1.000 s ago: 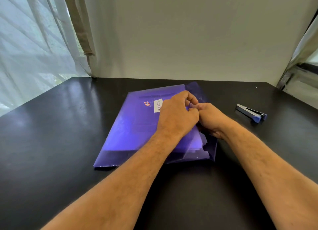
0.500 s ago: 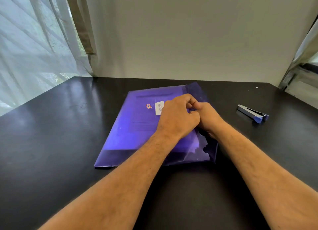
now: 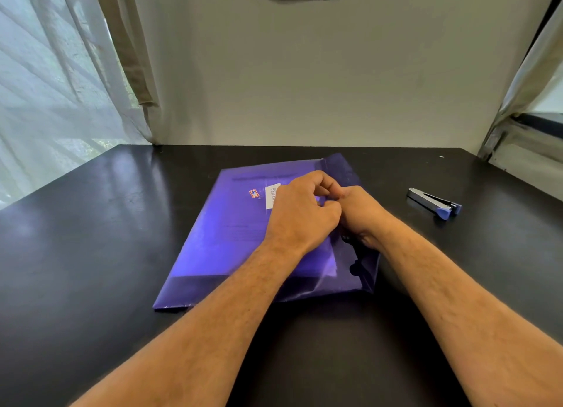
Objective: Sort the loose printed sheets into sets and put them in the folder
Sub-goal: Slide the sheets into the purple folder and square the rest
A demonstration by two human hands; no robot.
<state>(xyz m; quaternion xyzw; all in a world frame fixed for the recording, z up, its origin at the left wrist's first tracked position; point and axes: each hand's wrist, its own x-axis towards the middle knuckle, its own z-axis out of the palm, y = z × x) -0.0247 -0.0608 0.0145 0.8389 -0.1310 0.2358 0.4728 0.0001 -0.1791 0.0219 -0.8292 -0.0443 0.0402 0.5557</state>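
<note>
Little had shifted since the earlier frames: our left hand point(image 3: 300, 213) and right hand point(image 3: 361, 213) stayed pressed together over the folder point(image 3: 228, 239), fingers curled, apparently pinching its flap near the right edge; what exactly they held we could not tell. Printed sheets point(image 3: 243, 233) showed faintly through the purple cover, inside the folder. Well right of the folder lay a stapler point(image 3: 434, 200) on the black table point(image 3: 91, 239).
</note>
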